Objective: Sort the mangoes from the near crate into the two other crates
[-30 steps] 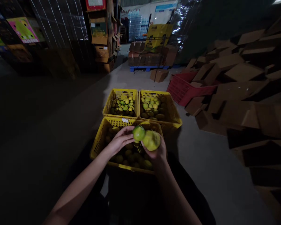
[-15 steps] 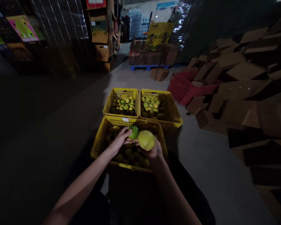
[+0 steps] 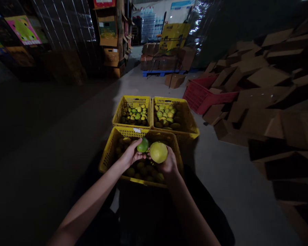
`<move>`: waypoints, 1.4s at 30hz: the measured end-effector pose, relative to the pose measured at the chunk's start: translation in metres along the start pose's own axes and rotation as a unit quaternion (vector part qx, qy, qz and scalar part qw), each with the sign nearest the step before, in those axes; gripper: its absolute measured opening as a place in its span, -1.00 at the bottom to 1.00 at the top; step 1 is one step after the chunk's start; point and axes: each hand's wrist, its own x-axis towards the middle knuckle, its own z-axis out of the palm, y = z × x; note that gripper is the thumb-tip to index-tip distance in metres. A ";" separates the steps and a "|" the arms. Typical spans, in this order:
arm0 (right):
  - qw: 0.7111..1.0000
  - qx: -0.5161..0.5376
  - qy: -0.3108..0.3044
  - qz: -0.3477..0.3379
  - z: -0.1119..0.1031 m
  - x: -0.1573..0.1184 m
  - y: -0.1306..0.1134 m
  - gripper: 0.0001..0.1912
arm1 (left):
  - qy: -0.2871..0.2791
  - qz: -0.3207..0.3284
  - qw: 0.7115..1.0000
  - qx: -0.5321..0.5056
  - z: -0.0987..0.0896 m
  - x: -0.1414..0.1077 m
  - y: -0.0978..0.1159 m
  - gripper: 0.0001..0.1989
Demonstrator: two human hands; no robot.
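Above the near yellow crate (image 3: 146,183), my left hand (image 3: 130,153) is closed round a green lemon (image 3: 143,145), thumb on its upper left side. Beside it, my right hand (image 3: 169,163) grips a larger, paler yellow lemon (image 3: 158,152) from the right and below. The two fruits are close together, and the fingertips beneath them are partly hidden. More lemons (image 3: 141,169) lie in shadow inside this crate. Behind it stand two further yellow crates: the left one (image 3: 118,111) holds small yellow and green lemons (image 3: 138,116), the right one (image 3: 191,119) more yellowish lemons (image 3: 170,120).
To the right, a red crate (image 3: 199,97) stands against a large heap of cardboard boxes (image 3: 261,102). A blue pallet (image 3: 161,73) with stacked boxes is farther back, a small carton (image 3: 174,81) before it. Stacked fruit boxes (image 3: 110,41) rise at the back left.
Both lemons have shifted slightly left, the green one a little more, with the hands. The yellow lemon looks rounder, its turned end more toward me. The crates look the same.
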 end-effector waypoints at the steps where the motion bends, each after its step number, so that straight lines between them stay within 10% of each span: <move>1: 0.999 0.001 0.015 0.033 0.003 -0.003 -0.002 -0.73 | 0.006 -0.007 1.000 0.004 0.000 0.000 0.001 -0.66; 8: 0.998 0.019 0.006 0.053 0.020 -0.019 -0.009 -0.73 | 0.055 0.008 0.996 0.073 -0.004 0.005 -0.002 -0.42; 22: 0.994 0.030 -0.049 0.088 0.012 -0.016 -0.009 -0.64 | 0.044 -0.007 0.997 -0.070 -0.004 0.004 0.001 -0.77; 34: 0.990 0.073 0.053 0.107 0.021 -0.019 -0.011 -0.60 | 0.042 -0.036 0.991 -0.123 0.001 0.002 0.007 -0.67; 42: 0.992 0.102 0.009 0.069 0.017 -0.018 -0.011 -0.80 | 0.013 -0.043 0.994 -0.104 -0.002 0.003 0.005 -0.57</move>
